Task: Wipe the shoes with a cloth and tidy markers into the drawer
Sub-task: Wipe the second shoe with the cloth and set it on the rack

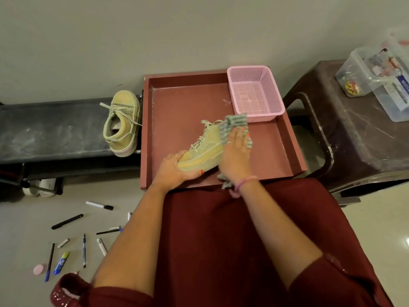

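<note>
At the near left we see markers and pens scattered on the floor, none of them in the drawer. Farther back, one pale green shoe stands on a dark bench, just beside the open reddish drawer. Above the drawer's near edge our left hand is closed around the heel end of the second shoe, holding it on its side with the toe pointing far and right. Our right hand lies flat, fingers extended, pressing a checked cloth against the shoe's upper near the toe. A pink basket sits in the drawer's far right corner. On the right, clear plastic boxes rest on a brown stool.
</note>
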The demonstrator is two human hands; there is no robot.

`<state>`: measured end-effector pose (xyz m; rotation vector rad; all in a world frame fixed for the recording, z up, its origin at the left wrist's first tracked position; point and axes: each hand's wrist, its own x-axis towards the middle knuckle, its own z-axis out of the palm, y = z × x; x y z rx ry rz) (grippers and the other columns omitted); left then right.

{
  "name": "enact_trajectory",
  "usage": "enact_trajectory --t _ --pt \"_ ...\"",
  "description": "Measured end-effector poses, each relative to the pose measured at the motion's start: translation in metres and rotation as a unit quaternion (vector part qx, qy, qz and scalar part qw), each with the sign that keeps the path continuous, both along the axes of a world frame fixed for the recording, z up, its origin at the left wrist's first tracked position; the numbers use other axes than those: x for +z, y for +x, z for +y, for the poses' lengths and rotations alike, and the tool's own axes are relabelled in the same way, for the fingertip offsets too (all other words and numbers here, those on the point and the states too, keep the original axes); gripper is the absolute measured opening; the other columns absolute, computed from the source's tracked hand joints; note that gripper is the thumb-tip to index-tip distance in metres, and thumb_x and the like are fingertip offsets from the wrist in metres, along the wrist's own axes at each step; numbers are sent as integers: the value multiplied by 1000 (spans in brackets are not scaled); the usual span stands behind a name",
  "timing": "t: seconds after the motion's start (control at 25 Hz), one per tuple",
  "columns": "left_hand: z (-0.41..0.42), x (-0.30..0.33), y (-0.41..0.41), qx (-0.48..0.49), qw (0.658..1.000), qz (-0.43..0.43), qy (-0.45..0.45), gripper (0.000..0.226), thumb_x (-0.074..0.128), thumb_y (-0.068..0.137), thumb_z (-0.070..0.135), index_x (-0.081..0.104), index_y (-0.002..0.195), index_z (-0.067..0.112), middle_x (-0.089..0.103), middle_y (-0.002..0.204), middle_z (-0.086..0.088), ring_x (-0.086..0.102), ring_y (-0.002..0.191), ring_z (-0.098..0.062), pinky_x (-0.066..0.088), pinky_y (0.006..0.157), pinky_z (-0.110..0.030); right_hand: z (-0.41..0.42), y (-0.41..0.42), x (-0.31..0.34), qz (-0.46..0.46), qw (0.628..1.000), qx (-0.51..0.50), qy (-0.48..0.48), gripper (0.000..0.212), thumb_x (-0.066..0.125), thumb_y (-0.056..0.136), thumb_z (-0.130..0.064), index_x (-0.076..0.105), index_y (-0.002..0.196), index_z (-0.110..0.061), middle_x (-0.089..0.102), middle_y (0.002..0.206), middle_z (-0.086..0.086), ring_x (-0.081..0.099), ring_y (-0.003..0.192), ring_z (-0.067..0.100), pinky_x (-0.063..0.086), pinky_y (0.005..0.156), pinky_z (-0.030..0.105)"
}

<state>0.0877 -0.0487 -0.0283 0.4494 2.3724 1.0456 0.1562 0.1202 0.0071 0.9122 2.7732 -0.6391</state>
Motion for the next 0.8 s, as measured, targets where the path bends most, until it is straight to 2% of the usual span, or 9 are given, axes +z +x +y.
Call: enact_trajectory --t 0.08,0.16,0.24,0.4,0.48,0.6,0.68,0.72,0.8 --pt "2 -1 0 -7 1000 6 -20 91 74 44 63 58 126 28 54 106 7 55 102 -13 42 86 -22 -43 13 3 -2 991 105 85 67 35 95 -5 -2 151 -5 -8 159 16 -7 146 37 7 118 51" --pt "3 1 2 -20 999 18 -35 84 70 44 60 59 117 21 54 110 0 53 110 -23 44 92 -33 -61 21 7 -21 979 183 89 62 32 96 -5 4 152 -8 -3 160 11 -8 147 33 5 118 54" --pt "2 2 4 -26 999 23 -15 83 68 44 59 62 116 19 58 114 -4 54 110 -26 46 96 -41 -60 18 11 -19 970 231 67 62 39 93 -2 16 151 -10 10 160 8 -1 148 29 5 118 54" --pt "1 3 11 1 999 29 20 73 74 45 57 66 107 19 64 106 -3 61 100 -19 51 89 -42 -40 15 11 1 938 328 111 54 42 94 -8 30 146 -17 30 153 2 18 145 23 12 118 47" --pt "2 3 11 14 999 17 23 69 81 47 55 67 104 21 65 103 -2 62 98 -17 53 88 -41 -16 16 10 31 894 407 184 45 37 98 -16 37 143 -23 40 148 -5 30 141 19 22 116 40" --pt "3 2 10 -5 999 25 -25 86 84 53 56 58 127 22 57 116 -3 54 111 -21 47 99 -41 25 18 14 84 845 434 300 42 42 93 -19 56 132 -28 56 136 -12 52 127 14 45 102 32" --pt "3 2 6 -14 999 19 -29 91 80 51 62 54 132 26 56 116 -3 53 112 -22 45 100 -41 46 18 12 89 852 414 307 50 32 91 -16 51 137 -22 50 142 -5 48 131 22 43 104 38" --pt "3 2 5 -17 999 13 -24 91 77 49 64 55 130 28 56 115 -2 53 111 -22 46 100 -42 55 18 9 93 869 392 286 54 31 89 -14 46 140 -18 46 146 -1 43 135 26 40 108 42" --pt "2 1 5 -18 1000 9 -19 92 75 48 65 55 130 29 56 115 -2 53 112 -22 45 100 -42 66 17 5 98 921 302 228 61 44 87 -5 34 147 -14 36 152 4 33 140 30 32 113 44"
